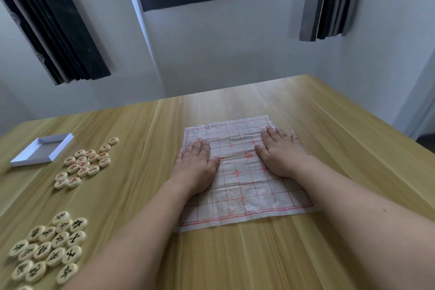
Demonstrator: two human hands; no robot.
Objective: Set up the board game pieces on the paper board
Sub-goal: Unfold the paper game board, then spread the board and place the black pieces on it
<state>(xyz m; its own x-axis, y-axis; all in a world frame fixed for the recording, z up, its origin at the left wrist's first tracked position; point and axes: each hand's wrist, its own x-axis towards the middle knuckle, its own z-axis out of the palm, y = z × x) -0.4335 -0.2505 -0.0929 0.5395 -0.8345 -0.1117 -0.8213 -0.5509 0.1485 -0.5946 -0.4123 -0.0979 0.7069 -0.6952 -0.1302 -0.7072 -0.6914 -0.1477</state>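
Observation:
A creased white paper board (pixel 244 193) with a red grid lies flat on the wooden table (pixel 259 259). My left hand (pixel 196 163) presses palm-down on its left side, fingers straight. My right hand (pixel 280 150) presses palm-down on its right side, fingers spread. No piece stands on the board. Several round wooden pieces with red characters (pixel 86 162) lie in a cluster at the left. Several pieces with black characters (pixel 48 248) lie nearer, at the lower left.
A shallow white box lid (pixel 42 149) sits at the far left of the table. Beyond the table's far edge are a white wall, a window and dark curtains.

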